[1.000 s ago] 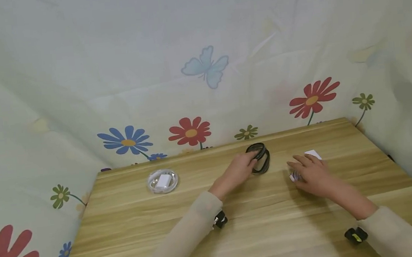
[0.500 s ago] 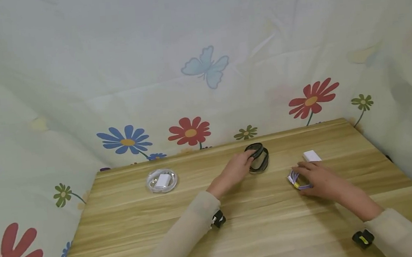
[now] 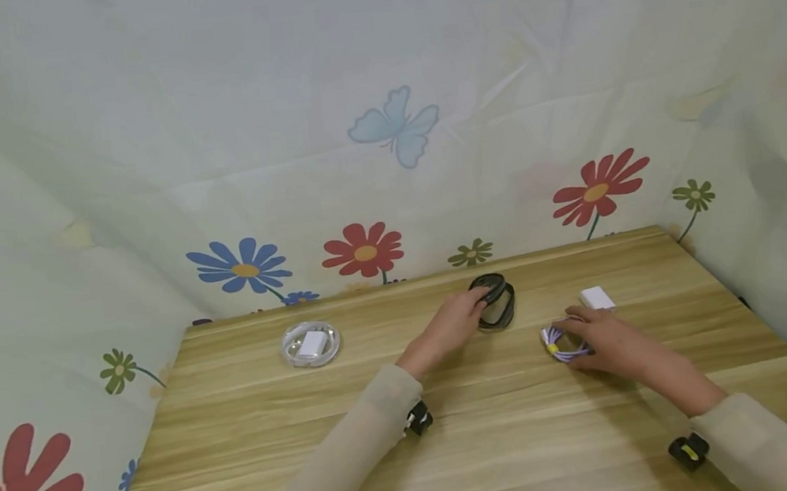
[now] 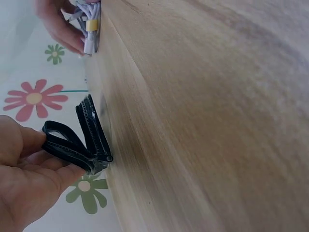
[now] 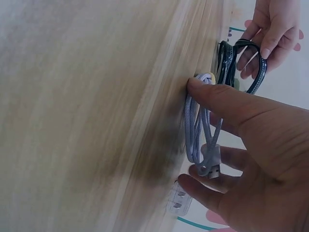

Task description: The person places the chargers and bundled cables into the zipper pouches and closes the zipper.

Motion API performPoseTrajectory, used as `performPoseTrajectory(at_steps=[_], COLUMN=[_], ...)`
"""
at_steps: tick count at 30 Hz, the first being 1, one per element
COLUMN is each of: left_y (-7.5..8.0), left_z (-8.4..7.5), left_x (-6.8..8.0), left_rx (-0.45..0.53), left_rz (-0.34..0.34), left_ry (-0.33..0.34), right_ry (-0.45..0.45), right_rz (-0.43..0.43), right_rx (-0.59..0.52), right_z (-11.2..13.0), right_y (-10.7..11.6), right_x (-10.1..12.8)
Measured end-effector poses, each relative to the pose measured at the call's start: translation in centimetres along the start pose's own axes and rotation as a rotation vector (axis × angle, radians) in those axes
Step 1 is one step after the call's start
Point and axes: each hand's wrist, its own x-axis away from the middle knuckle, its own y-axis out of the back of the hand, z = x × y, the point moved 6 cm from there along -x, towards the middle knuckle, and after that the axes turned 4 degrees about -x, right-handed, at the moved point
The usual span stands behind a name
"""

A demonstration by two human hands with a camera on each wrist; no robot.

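A round black zip case [image 3: 497, 304] stands open near the table's far edge. My left hand [image 3: 467, 313] pinches its raised lid; the left wrist view shows the case [image 4: 88, 140] between my thumb and fingers [image 4: 29, 159]. My right hand [image 3: 587, 335] grips a coiled purple cable [image 3: 560, 345] bound with a yellow tie, just right of the case. In the right wrist view the cable [image 5: 197, 121] lies between my thumb and fingers [image 5: 217, 99], low on the wood. Beyond it the case [image 5: 241, 58] and my left hand [image 5: 273, 29] show.
A white charger block [image 3: 596, 299] lies just behind my right hand. A clear round case [image 3: 310, 344] with a white charger inside sits at the far left of the wooden table [image 3: 455, 445]. Flowered cloth [image 3: 385, 159] walls the table at the back and sides.
My right hand has taken up the purple cable beside the white block and moved it a little left toward the black case. My left hand stays on the case lid.
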Motion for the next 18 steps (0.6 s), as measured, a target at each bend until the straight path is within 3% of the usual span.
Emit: performPoseTrajectory(at_steps=[8,18], left_y=[-0.3,-0.3], left_z=[0.1,-0.1], left_x=[-0.1,-0.1], left_rx=[0.013,0.015], left_rz=[-0.001,0.010], left_ry=[0.000,0.005], right_ry=[0.031,-0.023], right_rz=[0.000,0.041], right_rx=[0.006,-0.043], right_z=[-0.1,-1.1], right_y=[0.0,0.0], right_x=[-0.4,-0.5])
